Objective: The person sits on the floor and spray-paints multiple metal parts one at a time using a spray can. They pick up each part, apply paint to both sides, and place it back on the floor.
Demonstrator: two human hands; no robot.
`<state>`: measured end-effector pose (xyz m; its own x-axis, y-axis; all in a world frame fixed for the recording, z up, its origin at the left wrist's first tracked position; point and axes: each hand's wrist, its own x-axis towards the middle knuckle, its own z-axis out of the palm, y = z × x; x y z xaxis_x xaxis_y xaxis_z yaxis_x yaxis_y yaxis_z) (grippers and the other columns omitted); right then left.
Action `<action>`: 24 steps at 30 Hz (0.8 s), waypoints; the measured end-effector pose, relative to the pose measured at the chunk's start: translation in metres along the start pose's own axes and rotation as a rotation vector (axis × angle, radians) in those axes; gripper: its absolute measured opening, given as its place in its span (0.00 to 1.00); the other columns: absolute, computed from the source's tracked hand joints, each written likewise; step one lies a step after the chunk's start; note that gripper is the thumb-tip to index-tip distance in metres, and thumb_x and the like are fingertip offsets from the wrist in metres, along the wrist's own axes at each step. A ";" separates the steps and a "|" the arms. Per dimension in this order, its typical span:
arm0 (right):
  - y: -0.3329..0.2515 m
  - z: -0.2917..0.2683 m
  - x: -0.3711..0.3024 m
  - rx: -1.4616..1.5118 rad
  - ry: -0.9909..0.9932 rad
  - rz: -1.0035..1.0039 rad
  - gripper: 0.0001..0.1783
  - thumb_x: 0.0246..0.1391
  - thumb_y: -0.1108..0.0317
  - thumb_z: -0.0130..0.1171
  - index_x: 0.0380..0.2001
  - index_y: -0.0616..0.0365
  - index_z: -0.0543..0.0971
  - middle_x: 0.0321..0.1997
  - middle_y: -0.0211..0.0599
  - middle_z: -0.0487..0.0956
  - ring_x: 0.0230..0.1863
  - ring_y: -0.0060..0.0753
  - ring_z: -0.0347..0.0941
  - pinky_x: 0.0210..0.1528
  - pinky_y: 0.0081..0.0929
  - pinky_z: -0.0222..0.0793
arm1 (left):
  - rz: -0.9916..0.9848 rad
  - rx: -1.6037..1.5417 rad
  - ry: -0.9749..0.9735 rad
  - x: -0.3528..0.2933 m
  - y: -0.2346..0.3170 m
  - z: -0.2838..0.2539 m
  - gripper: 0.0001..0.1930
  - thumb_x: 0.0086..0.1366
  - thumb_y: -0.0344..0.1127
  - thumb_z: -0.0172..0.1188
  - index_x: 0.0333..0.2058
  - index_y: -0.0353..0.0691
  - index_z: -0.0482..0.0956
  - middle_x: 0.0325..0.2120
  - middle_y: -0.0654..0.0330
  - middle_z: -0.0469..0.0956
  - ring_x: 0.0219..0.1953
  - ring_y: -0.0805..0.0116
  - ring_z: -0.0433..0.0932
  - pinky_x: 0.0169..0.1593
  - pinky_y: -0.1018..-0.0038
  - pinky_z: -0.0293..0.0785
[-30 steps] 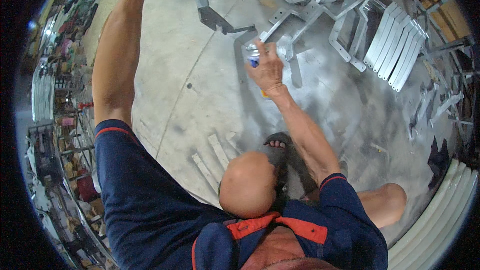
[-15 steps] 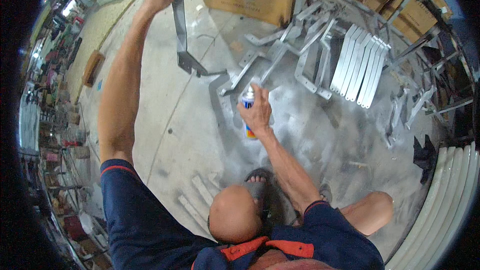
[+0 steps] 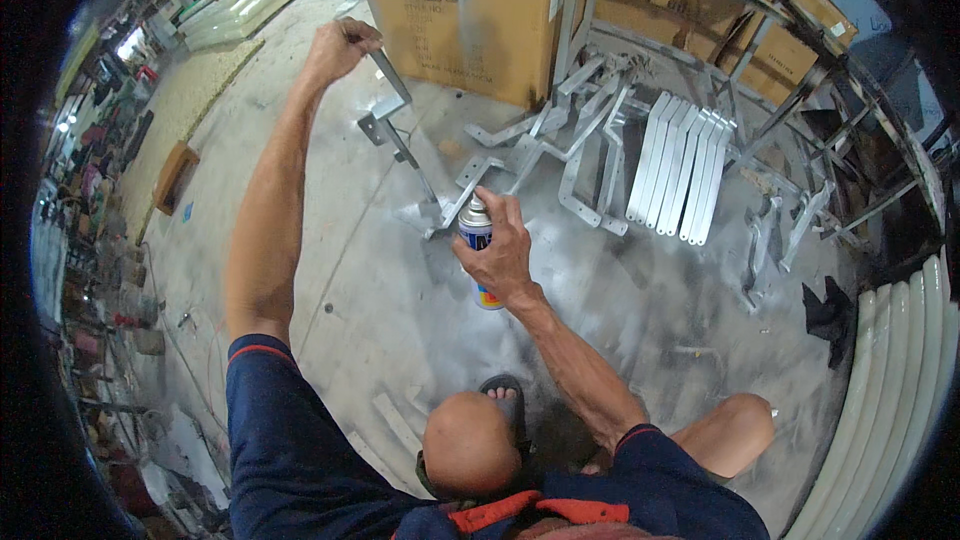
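Observation:
My left hand (image 3: 341, 50) is stretched out toward the far left, its fingers pinching the top end of a bent metal bracket (image 3: 393, 88). The bracket hangs tilted above the floor, its lower bend sticking out toward the middle. Closer to me, my right hand (image 3: 503, 252) is wrapped around an upright spray can (image 3: 474, 228) with a blue, yellow and red label. The index finger rests on the can's top. Whether spray is coming out cannot be made out. Just beyond the can lie several silver bent brackets (image 3: 570, 175) on the floor.
Several flat silver strips (image 3: 680, 165) lie in a row at right, beside a metal frame (image 3: 850, 125). A large cardboard box (image 3: 465, 30) stands at the back. Pale curved lengths (image 3: 885, 380) line the right edge. A brown block (image 3: 175, 177) sits at left.
My view has shifted upward. My left hand has moved right relative to the box, and the bracket has turned to a different side. The right hand still grips the can.

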<state>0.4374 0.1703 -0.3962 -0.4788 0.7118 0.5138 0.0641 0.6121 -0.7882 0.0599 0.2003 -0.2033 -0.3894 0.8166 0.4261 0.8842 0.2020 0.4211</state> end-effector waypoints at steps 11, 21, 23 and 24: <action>-0.032 -0.031 0.057 -0.051 0.064 -0.186 0.41 0.43 0.66 0.73 0.64 0.49 0.72 0.54 0.51 0.73 0.52 0.60 0.77 0.51 0.52 0.78 | 0.232 0.068 0.032 0.016 0.048 0.026 0.11 0.59 0.31 0.76 0.40 0.36 0.91 0.33 0.55 0.89 0.36 0.64 0.88 0.42 0.66 0.84; -0.053 -0.026 0.091 -0.104 0.128 -0.340 0.41 0.45 0.66 0.74 0.65 0.48 0.72 0.53 0.52 0.73 0.49 0.60 0.79 0.47 0.53 0.80 | 0.102 0.066 -0.059 0.024 0.064 0.027 0.09 0.61 0.33 0.73 0.32 0.32 0.88 0.20 0.56 0.84 0.21 0.67 0.85 0.29 0.67 0.82; -0.053 -0.022 0.100 -0.099 0.168 -0.393 0.42 0.44 0.68 0.74 0.65 0.48 0.72 0.53 0.52 0.73 0.49 0.60 0.79 0.46 0.53 0.80 | 0.118 0.067 0.004 0.026 0.061 0.032 0.08 0.61 0.33 0.73 0.31 0.33 0.88 0.20 0.56 0.84 0.21 0.68 0.85 0.29 0.67 0.82; -0.052 -0.019 0.105 -0.100 0.164 -0.401 0.42 0.44 0.68 0.74 0.65 0.48 0.72 0.53 0.52 0.73 0.49 0.60 0.79 0.46 0.53 0.80 | 0.110 0.058 0.003 0.027 0.058 0.033 0.08 0.61 0.33 0.72 0.32 0.33 0.88 0.20 0.56 0.84 0.21 0.68 0.85 0.29 0.67 0.82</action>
<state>0.4010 0.2193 -0.2945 -0.3379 0.4516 0.8258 -0.0106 0.8755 -0.4831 0.1090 0.2514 -0.1940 -0.2901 0.8340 0.4694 0.9351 0.1427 0.3244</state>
